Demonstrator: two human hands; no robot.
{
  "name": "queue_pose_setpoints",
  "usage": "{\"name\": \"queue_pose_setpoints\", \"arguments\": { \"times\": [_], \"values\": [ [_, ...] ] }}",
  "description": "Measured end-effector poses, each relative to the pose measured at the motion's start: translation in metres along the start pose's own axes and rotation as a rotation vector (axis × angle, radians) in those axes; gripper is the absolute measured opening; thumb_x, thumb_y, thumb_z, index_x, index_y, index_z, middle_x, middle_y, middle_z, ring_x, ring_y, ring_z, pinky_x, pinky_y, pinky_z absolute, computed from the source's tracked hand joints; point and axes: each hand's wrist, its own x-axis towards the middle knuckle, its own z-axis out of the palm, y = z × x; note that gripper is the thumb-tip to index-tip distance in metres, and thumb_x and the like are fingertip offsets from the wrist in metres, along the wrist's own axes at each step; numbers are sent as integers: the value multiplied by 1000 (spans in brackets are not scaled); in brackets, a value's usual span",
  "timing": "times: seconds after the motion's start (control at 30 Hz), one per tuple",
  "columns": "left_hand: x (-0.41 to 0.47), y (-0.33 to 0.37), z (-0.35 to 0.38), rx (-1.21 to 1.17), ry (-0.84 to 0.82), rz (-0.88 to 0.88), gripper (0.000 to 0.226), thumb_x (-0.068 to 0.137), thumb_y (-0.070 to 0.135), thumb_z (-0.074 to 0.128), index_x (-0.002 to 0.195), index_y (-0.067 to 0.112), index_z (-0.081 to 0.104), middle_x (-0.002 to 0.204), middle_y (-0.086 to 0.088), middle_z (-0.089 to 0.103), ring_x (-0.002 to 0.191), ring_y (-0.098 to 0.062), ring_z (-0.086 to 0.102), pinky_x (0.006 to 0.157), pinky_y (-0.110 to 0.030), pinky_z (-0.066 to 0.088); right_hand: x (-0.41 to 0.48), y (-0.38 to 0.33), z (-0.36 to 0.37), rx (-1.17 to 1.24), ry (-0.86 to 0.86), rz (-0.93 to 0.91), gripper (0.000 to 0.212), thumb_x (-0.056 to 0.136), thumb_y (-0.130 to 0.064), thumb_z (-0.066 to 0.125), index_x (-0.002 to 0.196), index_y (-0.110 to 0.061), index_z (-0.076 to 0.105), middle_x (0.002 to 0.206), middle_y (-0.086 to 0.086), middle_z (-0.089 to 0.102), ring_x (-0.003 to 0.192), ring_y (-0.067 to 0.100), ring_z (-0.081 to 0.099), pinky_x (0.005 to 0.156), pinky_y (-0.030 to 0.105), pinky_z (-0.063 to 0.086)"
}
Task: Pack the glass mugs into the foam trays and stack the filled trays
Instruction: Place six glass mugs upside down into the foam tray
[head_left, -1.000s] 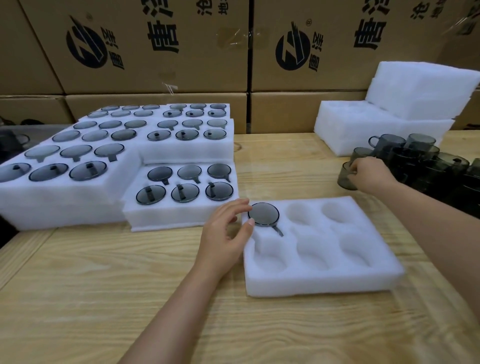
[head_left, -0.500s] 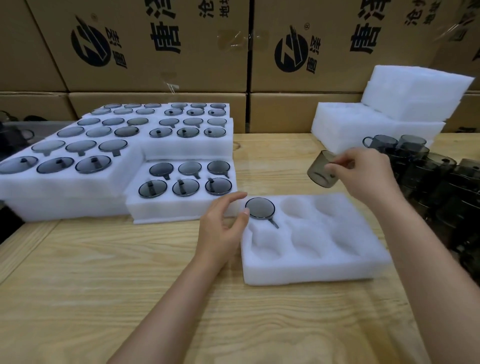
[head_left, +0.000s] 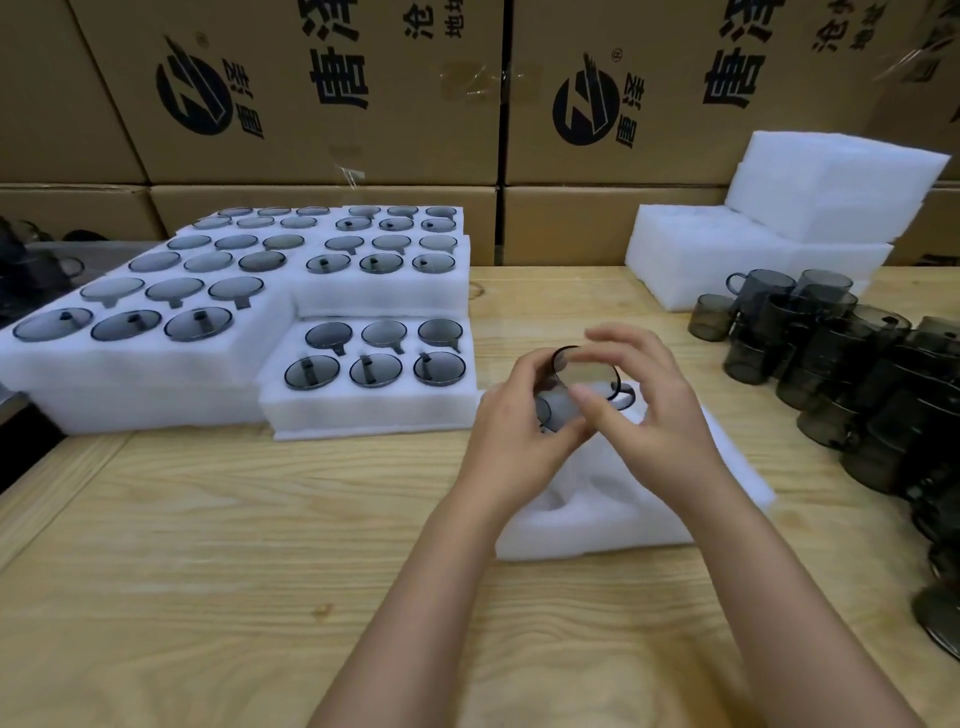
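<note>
**Both hands on one mug over the open tray**

The person's left hand (head_left: 511, 436) and right hand (head_left: 662, 415) meet above the far left corner of a foam tray (head_left: 587, 525). They hold one smoky glass mug (head_left: 579, 382) between them. The left hand has its fingers and thumb curled round the mug's body from the side. The right hand sets its thumb against the mug's near wall while its fingers reach over the rim. Those fingers are blurred, but it reads as a pinch. The mug is tilted, with its handle poking out toward the right palm. I cannot tell whether its base touches the foam.

Out past the left hand, filled trays (head_left: 363, 405) sit in stepped stacks on the wooden table (head_left: 208, 545), with dark glass in every pocket. Off beyond the right hand, loose mugs (head_left: 831, 364) crowd together. Empty foam trays (head_left: 753, 249) are piled just behind them. Printed cardboard boxes (head_left: 332, 93) rise like a wall beyond both hands.
</note>
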Motion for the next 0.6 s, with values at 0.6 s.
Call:
{"name": "queue_pose_setpoints", "arguments": {
  "times": [0.6],
  "values": [
    [6,-6,2,153,-237,-90,70,91,24,60,148,34,20,147,16,39,129,-7,43,106,-30,37,16,49,-19,115,248,398,56,76,-39,74,127,-20,57,103,-13,64,81,0,65,62,13,46]
  ]
}}
